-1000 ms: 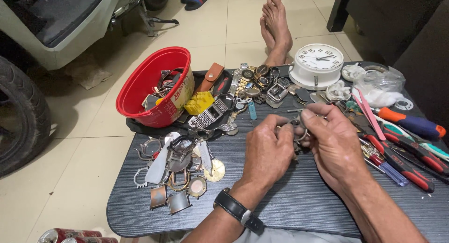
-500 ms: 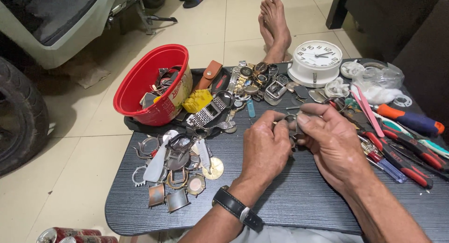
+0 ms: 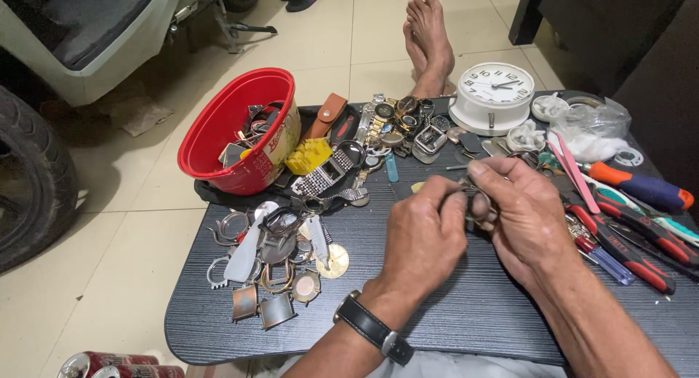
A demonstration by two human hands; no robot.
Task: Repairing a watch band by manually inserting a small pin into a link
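Note:
My left hand (image 3: 424, 234), with a black wristwatch (image 3: 373, 328) on its wrist, and my right hand (image 3: 518, 214) meet over the middle of a low dark table (image 3: 451, 312). Both pinch a small metal watch part (image 3: 477, 197) between their fingertips; most of it is hidden by the fingers. A pile of watch cases, bezels and metal backs (image 3: 280, 258) lies to the left of my left hand. Several wristwatches and bracelets (image 3: 386, 127) lie beyond the hands.
A red plastic tub (image 3: 233, 130) with parts stands at the table's back left. A white round clock (image 3: 495, 94) sits at the back. Screwdrivers and pliers (image 3: 641, 232) lie at the right. Another person's bare feet (image 3: 429, 36) rest beyond the table. A tyre (image 3: 33, 174) is at left.
Both hands stay together on the small part with only slight finger movement; the view has shifted a little.

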